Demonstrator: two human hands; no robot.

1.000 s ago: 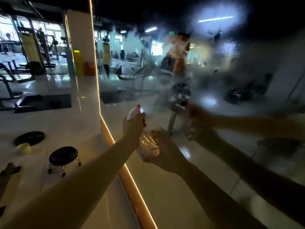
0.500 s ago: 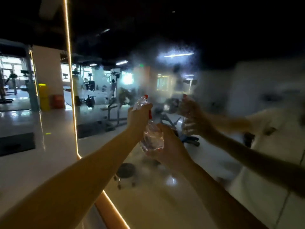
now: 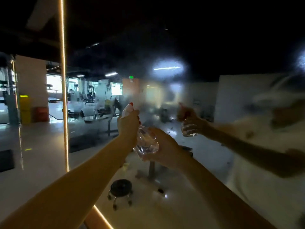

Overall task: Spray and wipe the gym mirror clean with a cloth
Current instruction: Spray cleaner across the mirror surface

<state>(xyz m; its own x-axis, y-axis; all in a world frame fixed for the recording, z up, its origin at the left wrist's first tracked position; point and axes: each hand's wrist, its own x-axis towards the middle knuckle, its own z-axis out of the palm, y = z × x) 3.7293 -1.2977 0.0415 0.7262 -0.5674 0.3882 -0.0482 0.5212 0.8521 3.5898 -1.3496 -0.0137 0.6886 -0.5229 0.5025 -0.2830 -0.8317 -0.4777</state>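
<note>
— So, which step?
— Spraying, judging by the mist. Mid-frame, left hand [image 3: 127,123] grips the head of the spray bottle [image 3: 146,144], right hand [image 3: 166,146] cups its base, facing the misted mirror [image 3: 165,90]. Wiping needs a cloth; none in view.

This is a gym. A very big mirror [image 3: 165,38] covers the wall, with a glowing strip of light [image 3: 63,80] down its edge. Far off stand workout machines [image 3: 90,96] with tall metal frames. The floor [image 3: 38,138] is wide, pale and shiny, and a black mat [image 3: 6,160] lies on it. Long lamps [image 3: 110,74] glow up high. In the mirror shows a little round stool [image 3: 121,187] on wheels.
</note>
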